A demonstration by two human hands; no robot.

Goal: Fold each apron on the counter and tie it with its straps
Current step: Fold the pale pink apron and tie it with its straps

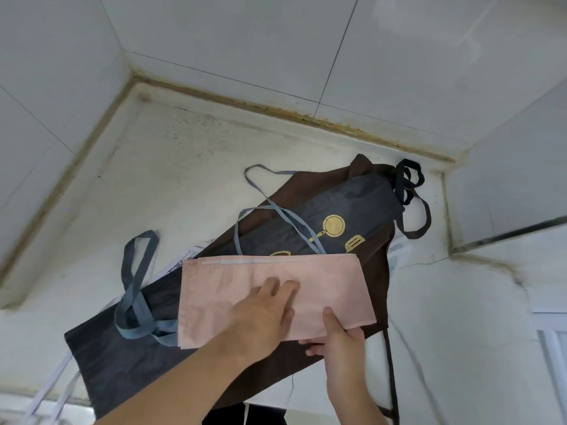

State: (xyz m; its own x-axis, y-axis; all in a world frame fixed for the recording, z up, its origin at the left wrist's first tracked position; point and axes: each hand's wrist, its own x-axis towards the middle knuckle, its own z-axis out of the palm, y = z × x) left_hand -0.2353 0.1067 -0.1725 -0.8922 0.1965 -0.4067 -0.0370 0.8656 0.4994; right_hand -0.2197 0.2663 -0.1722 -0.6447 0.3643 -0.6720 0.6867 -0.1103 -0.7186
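**Pink apron folded on the pile**

I see the white counter (190,167) carrying a dark grey apron (122,363) over a brown apron (377,271). On them lies the folded pink apron (230,289). My left hand (260,317) presses it flat, fingers straight; my right hand (343,345) pinches its near edge, thumb on top.

Head camera looks steeply down, close over the counter (171,167) corner.
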